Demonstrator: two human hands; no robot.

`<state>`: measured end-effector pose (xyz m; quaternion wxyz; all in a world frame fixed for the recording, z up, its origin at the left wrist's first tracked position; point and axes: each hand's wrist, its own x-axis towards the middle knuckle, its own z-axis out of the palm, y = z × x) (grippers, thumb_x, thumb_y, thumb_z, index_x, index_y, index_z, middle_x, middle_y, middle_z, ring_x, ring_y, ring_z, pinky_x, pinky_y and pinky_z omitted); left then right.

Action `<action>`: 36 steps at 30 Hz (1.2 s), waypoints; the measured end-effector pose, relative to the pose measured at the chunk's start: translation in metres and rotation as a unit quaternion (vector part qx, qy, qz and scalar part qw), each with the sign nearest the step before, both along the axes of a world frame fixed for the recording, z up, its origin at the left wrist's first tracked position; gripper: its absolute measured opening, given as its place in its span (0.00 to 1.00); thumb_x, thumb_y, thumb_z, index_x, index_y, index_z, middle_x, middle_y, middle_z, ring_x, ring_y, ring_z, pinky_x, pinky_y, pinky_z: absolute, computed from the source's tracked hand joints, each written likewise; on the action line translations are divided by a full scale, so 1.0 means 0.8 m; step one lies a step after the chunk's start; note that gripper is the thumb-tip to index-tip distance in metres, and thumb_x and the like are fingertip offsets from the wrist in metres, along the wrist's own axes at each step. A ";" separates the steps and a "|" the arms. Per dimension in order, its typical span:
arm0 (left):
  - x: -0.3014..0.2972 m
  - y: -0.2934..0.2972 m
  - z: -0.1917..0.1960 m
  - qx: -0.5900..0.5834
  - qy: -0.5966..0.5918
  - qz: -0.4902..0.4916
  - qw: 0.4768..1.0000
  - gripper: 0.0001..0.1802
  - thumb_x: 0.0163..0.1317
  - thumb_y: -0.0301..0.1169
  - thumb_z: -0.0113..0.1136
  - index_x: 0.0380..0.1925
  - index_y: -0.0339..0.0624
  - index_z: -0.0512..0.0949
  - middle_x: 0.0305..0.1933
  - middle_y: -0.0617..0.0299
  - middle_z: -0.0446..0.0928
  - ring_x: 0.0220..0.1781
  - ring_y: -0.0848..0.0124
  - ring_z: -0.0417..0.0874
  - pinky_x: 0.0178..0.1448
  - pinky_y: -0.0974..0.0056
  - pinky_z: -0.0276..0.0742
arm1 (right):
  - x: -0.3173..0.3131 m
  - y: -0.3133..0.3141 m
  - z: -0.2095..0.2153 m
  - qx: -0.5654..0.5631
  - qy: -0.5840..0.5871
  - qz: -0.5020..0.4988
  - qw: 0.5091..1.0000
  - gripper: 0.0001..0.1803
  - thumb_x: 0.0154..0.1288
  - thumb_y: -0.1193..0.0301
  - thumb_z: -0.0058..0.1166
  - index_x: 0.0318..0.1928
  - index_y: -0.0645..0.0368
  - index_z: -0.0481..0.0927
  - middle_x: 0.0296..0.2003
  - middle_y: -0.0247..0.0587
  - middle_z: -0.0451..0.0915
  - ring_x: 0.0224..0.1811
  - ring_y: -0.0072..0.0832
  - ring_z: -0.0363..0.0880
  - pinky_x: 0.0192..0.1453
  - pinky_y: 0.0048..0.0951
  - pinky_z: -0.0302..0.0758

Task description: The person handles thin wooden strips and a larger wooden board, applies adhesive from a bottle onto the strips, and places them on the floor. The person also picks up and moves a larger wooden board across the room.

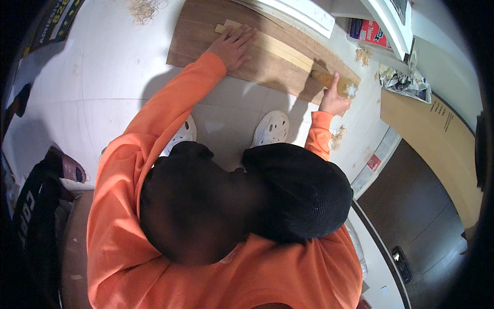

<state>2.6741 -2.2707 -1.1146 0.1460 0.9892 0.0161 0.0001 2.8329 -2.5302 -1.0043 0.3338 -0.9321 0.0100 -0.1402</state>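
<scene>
A brown wooden board (189,38) lies across the floor before me, with pale narrow wood strips (283,51) along its length. My left hand (237,47) rests flat on the board and the near strip, fingers apart, holding nothing. At the board's right end my right hand (335,100) is closed round an amber, bottle-shaped thing (334,84). Its narrow end tilts toward the strips, and its broad end shines white with glare. Whether its tip touches a strip I cannot tell. Orange sleeves cover both my arms.
Tangles of thin shavings (146,10) lie on the pale floor (62,92). To the right are a crumpled foil-like packet (404,82), a red and blue container (368,32) and a long cardboard panel (427,129). White clogs (271,127) stand near the board. A black bag (38,201) sits at left.
</scene>
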 end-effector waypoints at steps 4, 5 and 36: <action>-0.001 -0.004 -0.001 0.011 0.008 0.001 1.000 0.37 0.70 0.52 0.41 0.73 0.47 0.49 0.79 0.62 0.45 0.79 0.61 0.46 0.76 0.46 0.50 | -0.014 0.011 -0.001 0.073 0.015 0.016 0.997 0.22 0.52 0.61 0.73 0.35 0.68 0.82 0.31 0.46 0.84 0.27 0.30 0.83 0.32 0.34 0.79; -0.001 -0.005 0.000 0.009 0.002 -0.001 1.000 0.37 0.70 0.52 0.41 0.73 0.47 0.49 0.79 0.62 0.45 0.79 0.61 0.46 0.76 0.46 0.50 | -0.019 0.019 -0.008 0.086 0.024 0.024 0.996 0.21 0.53 0.61 0.72 0.35 0.68 0.81 0.29 0.45 0.84 0.26 0.29 0.81 0.31 0.32 0.78; -0.023 0.006 -0.011 0.041 -0.021 0.029 0.999 0.39 0.68 0.58 0.38 0.72 0.48 0.54 0.77 0.56 0.50 0.79 0.56 0.45 0.78 0.45 0.43 | -0.017 0.120 -0.040 0.033 -0.104 0.269 0.957 0.26 0.45 0.56 0.77 0.32 0.68 0.82 0.28 0.47 0.83 0.29 0.35 0.82 0.40 0.35 0.78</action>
